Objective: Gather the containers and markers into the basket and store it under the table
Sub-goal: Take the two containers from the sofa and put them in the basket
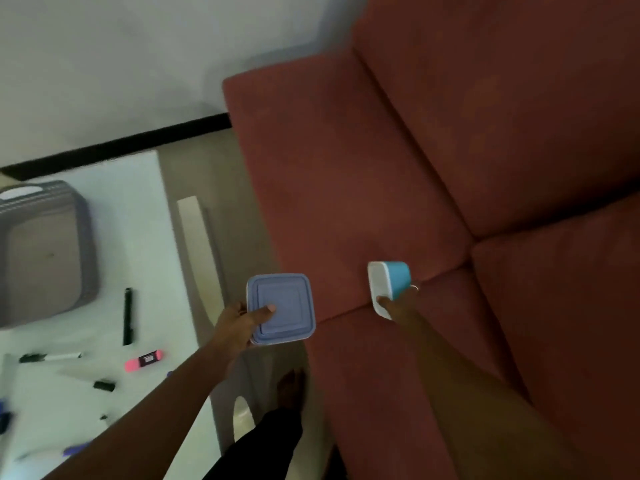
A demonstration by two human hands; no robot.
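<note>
Closest in, a bare foot [291, 389] stands on the floor in the gap between table and sofa, and both forearms reach forward above it. The left hand [237, 325] grips a square lilac container [285, 303] by its near left corner, thumb laid flat on the lid and the other fingers curled underneath, so the box sits level over the gap. The right hand [398, 306] pinches a teal tub [400, 273] with a white lid, thumb on the lid's lower edge and fingers wrapped behind. The tub is tipped on its side, lid facing left, over the seam of the red sofa [346, 168]; whether it rests on the cushion or is lifted clear is hard to tell through the blur. Left of the hands, on the white table [152, 271], lie a pink highlighter [143, 360] and a black marker [128, 317] whose long axis runs away from the person. Beyond them sits the grey basket [90, 237], open side up, seemingly with nothing in it. The basket lies left of and beyond both hands, and the left hand is clearly nearer, so its container would likely go in first, while the right must cross the gap.
</note>
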